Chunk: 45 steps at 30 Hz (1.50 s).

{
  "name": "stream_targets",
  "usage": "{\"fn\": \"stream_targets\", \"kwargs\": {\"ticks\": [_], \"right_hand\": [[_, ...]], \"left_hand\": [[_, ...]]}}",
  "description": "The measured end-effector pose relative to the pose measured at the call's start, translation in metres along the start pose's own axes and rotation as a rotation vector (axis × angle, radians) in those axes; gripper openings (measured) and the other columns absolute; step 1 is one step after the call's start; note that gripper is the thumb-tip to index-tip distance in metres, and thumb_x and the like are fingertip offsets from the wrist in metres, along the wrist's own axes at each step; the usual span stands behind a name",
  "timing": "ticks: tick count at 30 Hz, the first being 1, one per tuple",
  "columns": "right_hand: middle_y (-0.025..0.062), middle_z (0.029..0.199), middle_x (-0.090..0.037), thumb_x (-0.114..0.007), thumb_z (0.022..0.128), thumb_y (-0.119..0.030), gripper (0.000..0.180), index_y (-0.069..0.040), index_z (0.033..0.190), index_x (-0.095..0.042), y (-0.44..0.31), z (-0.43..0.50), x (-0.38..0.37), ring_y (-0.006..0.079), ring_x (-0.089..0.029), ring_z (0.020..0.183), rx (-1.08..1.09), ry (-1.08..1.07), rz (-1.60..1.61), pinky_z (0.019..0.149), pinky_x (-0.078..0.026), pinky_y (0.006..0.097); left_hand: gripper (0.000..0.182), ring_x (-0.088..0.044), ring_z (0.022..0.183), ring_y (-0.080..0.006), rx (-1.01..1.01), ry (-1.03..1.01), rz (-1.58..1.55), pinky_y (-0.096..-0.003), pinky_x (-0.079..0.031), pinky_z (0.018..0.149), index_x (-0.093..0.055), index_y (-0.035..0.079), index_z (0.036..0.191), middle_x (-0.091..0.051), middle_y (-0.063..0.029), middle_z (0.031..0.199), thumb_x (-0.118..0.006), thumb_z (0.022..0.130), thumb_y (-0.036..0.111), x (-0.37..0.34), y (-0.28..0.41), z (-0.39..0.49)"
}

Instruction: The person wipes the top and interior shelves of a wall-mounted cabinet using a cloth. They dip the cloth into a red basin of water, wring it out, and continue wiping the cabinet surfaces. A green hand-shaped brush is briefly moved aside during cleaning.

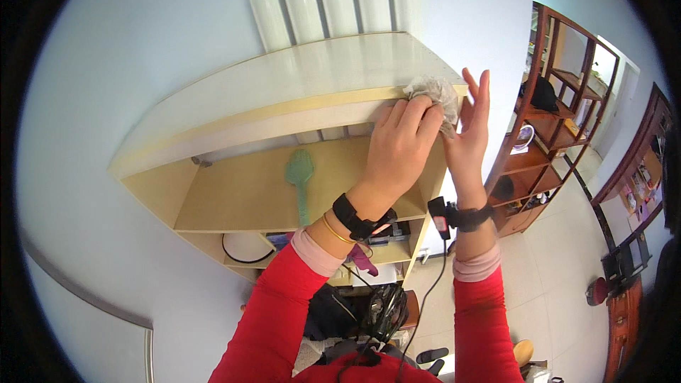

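Note:
My left hand (403, 141) grips a crumpled greyish cloth (433, 97) and presses it on the front edge at the right corner of a pale wooden shelf unit (298, 101). Beside it, my right hand (470, 127) is raised at the unit's right side with its fingers extended and apart. The base of its thumb is close to the cloth; whether they touch I cannot tell. On the shelf board below lies a green brush-like item (300, 173), its head toward the back and its handle toward me.
A white column radiator (330, 2) is on the wall behind the unit. Lower compartments hold a white round-edged object (247, 246) and a purple cloth (363, 261). A cable (433, 298) hangs from my right wrist. A dark wooden display shelf (550, 127) stands to the right.

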State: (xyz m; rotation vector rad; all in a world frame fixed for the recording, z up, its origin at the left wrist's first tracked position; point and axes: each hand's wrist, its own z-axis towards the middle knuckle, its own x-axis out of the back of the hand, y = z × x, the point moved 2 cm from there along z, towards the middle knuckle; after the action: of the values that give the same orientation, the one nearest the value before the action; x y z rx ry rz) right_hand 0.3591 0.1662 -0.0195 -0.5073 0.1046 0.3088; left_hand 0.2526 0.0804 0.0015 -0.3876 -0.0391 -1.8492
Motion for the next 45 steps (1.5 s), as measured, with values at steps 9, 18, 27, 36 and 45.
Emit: {"fn": "stream_targets", "kwargs": {"ticks": [9, 18, 27, 36, 45], "right_hand": [[0.0131, 0.152, -0.039, -0.055, 0.095, -0.004, 0.064, -0.005, 0.152, -0.027, 0.017, -0.026, 0.008, 0.0216, -0.040, 0.138, -0.219, -0.125, 0.003, 0.111, -0.033, 0.0327], [0.0157, 0.144, -0.048, -0.061, 0.091, -0.002, 0.058, 0.000, 0.145, -0.039, 0.033, -0.026, 0.026, 0.0238, -0.048, 0.130, -0.423, -0.318, -0.001, 0.108, -0.036, 0.0330], [0.0132, 0.134, -0.056, -0.057, 0.089, 0.005, 0.054, -0.003, 0.142, -0.046, 0.038, -0.077, 0.073, 0.0209, -0.056, 0.119, -0.450, -0.093, 0.239, 0.100, -0.046, 0.0327], [0.0120, 0.125, -0.062, -0.049, 0.092, 0.004, 0.043, -0.001, 0.134, -0.053, 0.034, -0.161, 0.115, 0.0187, -0.061, 0.110, -0.617, -0.013, -0.016, 0.095, -0.047, 0.0313], [0.0105, 0.123, -0.062, -0.052, 0.096, -0.003, 0.038, 0.000, 0.133, -0.053, 0.030, -0.171, 0.108, 0.0200, -0.061, 0.108, -0.571, -0.007, 0.024, 0.093, -0.049, 0.0326]], "left_hand": [[0.031, -0.057, 0.095, -0.0266, 0.024, 0.185, 0.141, -0.0391, -0.043, 0.086, -0.069, 0.009, 0.099, -0.061, -0.0066, 0.098, -0.063, 0.073, -0.006, 0.050, -0.057, -0.029], [0.023, -0.059, 0.088, -0.0197, -0.148, 0.033, 0.068, -0.0334, -0.038, 0.085, -0.066, 0.013, 0.096, -0.061, -0.0011, 0.095, -0.065, 0.075, 0.004, -0.032, 0.023, 0.034], [0.012, -0.057, 0.084, -0.0185, -0.284, -0.251, 0.084, -0.0338, -0.040, 0.079, -0.061, 0.012, 0.091, -0.056, -0.0017, 0.091, -0.059, 0.079, 0.012, -0.047, 0.032, -0.018], [0.007, -0.056, 0.085, -0.0163, -0.232, -0.467, -0.030, -0.0333, -0.041, 0.083, -0.060, 0.013, 0.089, -0.053, -0.0010, 0.087, -0.060, 0.081, 0.014, -0.065, 0.056, -0.114], [0.015, -0.058, 0.091, -0.0200, -0.028, -0.239, -0.059, -0.0373, -0.040, 0.083, -0.062, 0.012, 0.098, -0.057, -0.0027, 0.101, -0.060, 0.083, 0.013, -0.062, 0.035, -0.101]]}}
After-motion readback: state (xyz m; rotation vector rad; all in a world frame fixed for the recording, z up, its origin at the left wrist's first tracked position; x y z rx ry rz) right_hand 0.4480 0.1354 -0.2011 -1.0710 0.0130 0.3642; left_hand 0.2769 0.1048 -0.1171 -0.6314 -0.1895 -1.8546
